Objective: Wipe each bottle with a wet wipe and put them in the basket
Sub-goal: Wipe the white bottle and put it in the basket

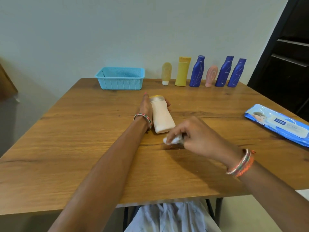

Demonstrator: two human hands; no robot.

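A cream bottle (161, 116) with a yellow cap is held lying over the middle of the table; my left hand (147, 106) grips it near the cap end, fingers curled round its far side. Just below the bottle's base, my right hand (194, 134) pinches a crumpled white wet wipe (173, 140). A light blue basket (120, 78) stands at the back of the table with no bottle visible inside. To its right, several bottles stand in a row by the wall: a tan tube (166, 73), a yellow tube (182, 71), three blue bottles (197, 72) and a pink one (211, 76).
A blue wet-wipe pack (279, 123) lies at the table's right edge. The wooden table (83, 148) has its front edge near my lap. A dark shelf unit (287, 47) stands at the back right.
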